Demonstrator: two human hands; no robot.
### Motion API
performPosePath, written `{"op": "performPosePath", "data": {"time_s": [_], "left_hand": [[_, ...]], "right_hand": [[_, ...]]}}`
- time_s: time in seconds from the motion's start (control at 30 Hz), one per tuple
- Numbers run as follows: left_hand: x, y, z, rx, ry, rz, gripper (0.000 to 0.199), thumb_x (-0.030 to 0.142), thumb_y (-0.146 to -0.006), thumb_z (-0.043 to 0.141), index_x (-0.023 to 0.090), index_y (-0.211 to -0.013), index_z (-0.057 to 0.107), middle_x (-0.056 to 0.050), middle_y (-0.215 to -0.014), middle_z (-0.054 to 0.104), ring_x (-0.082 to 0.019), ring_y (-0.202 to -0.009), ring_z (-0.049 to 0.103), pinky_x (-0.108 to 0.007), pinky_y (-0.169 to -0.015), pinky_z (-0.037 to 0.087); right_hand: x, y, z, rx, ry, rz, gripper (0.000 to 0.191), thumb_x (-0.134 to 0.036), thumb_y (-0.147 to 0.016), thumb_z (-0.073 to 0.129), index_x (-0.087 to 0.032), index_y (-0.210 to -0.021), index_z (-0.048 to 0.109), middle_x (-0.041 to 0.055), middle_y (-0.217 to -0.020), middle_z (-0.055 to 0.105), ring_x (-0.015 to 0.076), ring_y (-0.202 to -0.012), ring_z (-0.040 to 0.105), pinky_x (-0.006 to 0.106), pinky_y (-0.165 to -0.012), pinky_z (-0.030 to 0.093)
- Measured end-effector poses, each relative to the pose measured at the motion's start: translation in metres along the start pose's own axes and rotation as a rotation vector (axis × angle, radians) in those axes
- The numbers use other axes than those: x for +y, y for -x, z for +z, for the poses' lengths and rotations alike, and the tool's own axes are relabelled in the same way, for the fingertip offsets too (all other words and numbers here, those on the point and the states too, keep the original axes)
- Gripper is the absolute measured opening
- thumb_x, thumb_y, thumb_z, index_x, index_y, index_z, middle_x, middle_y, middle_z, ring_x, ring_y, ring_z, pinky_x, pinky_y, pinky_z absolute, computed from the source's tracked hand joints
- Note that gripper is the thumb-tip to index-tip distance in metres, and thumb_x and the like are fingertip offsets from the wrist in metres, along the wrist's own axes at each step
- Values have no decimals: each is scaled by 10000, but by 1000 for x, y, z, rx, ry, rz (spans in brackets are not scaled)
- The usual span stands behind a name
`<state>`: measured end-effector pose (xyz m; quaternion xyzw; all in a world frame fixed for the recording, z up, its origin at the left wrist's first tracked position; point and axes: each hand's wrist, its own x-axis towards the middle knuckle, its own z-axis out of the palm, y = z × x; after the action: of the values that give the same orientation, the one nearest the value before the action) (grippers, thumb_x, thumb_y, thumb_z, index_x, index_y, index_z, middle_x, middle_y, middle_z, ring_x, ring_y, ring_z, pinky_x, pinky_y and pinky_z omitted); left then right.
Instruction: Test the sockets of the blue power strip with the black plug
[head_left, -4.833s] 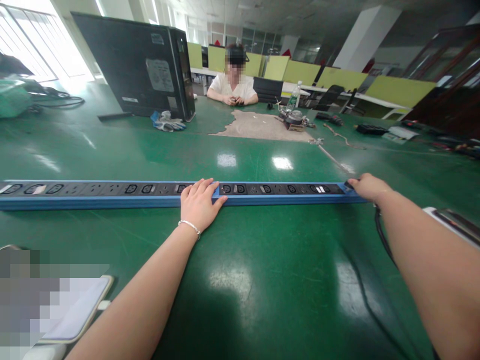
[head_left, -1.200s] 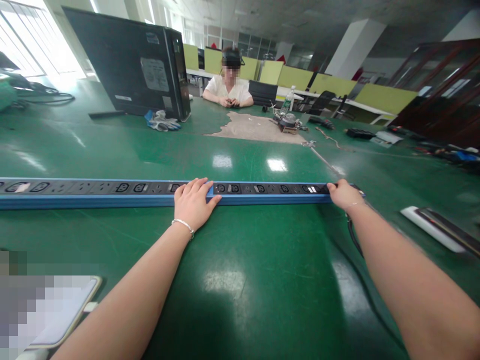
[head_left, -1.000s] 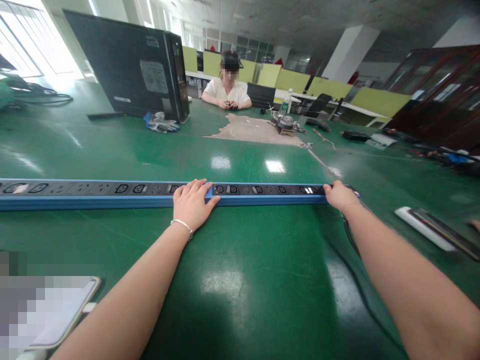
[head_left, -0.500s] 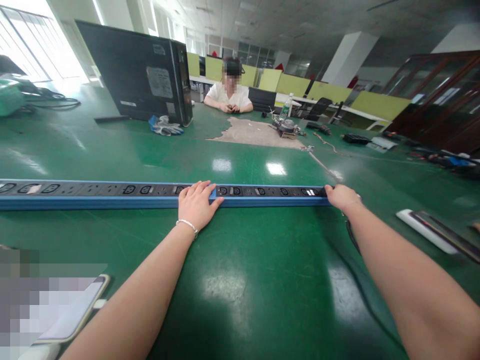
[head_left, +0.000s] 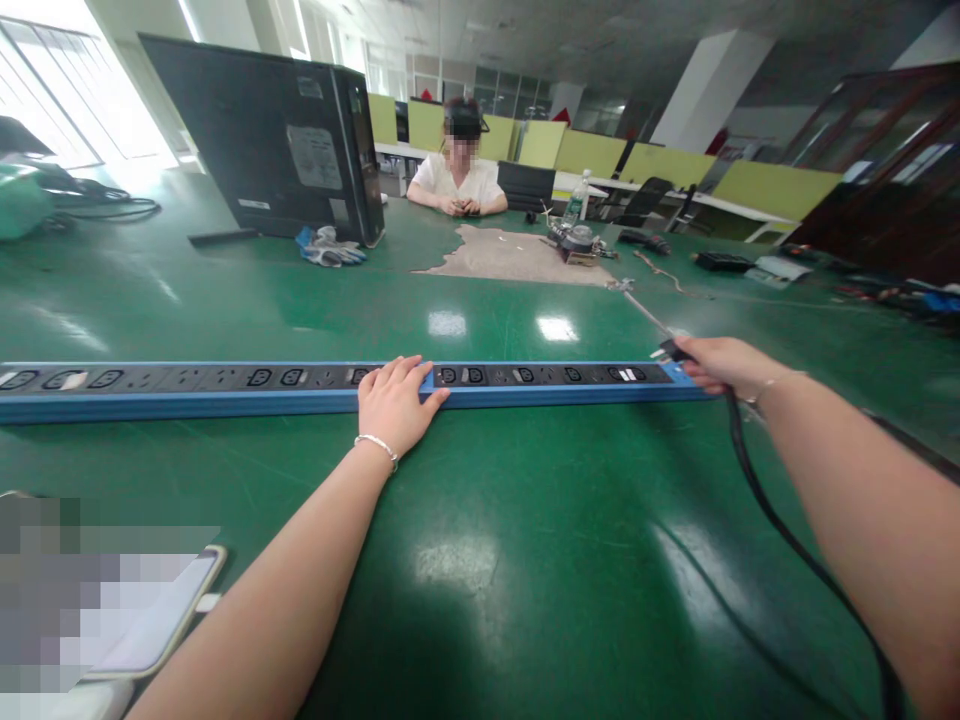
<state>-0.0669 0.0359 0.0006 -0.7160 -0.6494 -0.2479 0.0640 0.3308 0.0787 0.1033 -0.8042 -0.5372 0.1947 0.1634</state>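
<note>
A long blue power strip point(head_left: 540, 393) with a black face and several sockets lies across the green table. My left hand point(head_left: 395, 406) rests flat over its middle, fingers stretched across the top and thumb out along the near side. At the strip's right end, my right hand point(head_left: 716, 364) grips a black power plug point(head_left: 673, 349) slightly above the surface. Its metal prongs point left and are free of the sockets. From under that hand a black cable point(head_left: 772, 520) curves down to the lower right. Part of the strip's left end lies outside the view.
A phone point(head_left: 169, 620) sits at the lower left. Farther back are a black computer case point(head_left: 262, 140), gloves point(head_left: 330, 247), a water bottle point(head_left: 576, 200) and a small metal device point(head_left: 577, 242). A person point(head_left: 457, 180) sits across the green table point(head_left: 525, 560).
My right hand has lifted the plug off the strip's right end and shifted right, so its prongs now show. My left hand stays in place on the strip.
</note>
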Motion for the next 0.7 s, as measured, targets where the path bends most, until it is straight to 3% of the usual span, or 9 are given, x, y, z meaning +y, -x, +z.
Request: {"op": "performPosePath", "data": {"time_s": [0.03, 0.1, 0.17, 0.27, 0.37, 0.7], "left_hand": [[0, 0, 0, -2, -2, 3, 466, 544, -833, 388, 282, -1189, 534, -17, -1298, 523, -233, -1214, 415, -413, -999, 261], [-1, 0, 0, -4, -3, 8, 464, 544, -835, 384, 282, -1187, 535, -17, -1303, 518, -232, -1220, 409, -413, -998, 262], [-1, 0, 1, -11, -4, 6, 464, 544, -835, 384, 285, -1190, 533, -15, -1308, 514, -230, -1226, 404, -412, -1000, 261], [-1, 0, 1, -23, -8, -5, 467, 542, -834, 383, 290, -1198, 529, -14, -1313, 508, -233, -1230, 400, -416, -1004, 258], [-1, 0, 0, -23, -12, 0, 467, 545, -836, 377, 289, -1195, 530, -19, -1311, 510, -236, -1226, 406, -418, -1001, 261], [-1, -1, 1, -4, -10, 6, 464, 543, -832, 393, 279, -1187, 536, -18, -1298, 522, -233, -1216, 417, -416, -1001, 265]], "right_hand": [[-7, 4, 7, -77, -7, -46, 299, -376, -907, 283, -186, -753, 455, -57, -464, 341, 81, -359, 302, 232, -404, 279], [-21, 9, 25, -92, 13, -83, 295, -405, -896, 309, -194, -747, 452, -46, -479, 383, 91, -374, 358, 231, -423, 308], [-30, 8, 43, -36, 184, -105, 313, -417, -877, 340, -180, -739, 490, 15, -529, 491, 129, -452, 469, 247, -477, 353], [-34, 3, 61, 77, 383, -165, 328, -402, -870, 339, -153, -838, 551, 124, -789, 630, 204, -736, 596, 269, -636, 406], [-33, -1, 66, 93, 412, -149, 387, -404, -875, 299, -130, -936, 566, 171, -950, 639, 241, -894, 598, 286, -717, 410], [-44, 1, 67, 71, 473, -128, 455, -404, -878, 274, -71, -1017, 551, 223, -998, 624, 287, -948, 597, 333, -766, 419]]}}
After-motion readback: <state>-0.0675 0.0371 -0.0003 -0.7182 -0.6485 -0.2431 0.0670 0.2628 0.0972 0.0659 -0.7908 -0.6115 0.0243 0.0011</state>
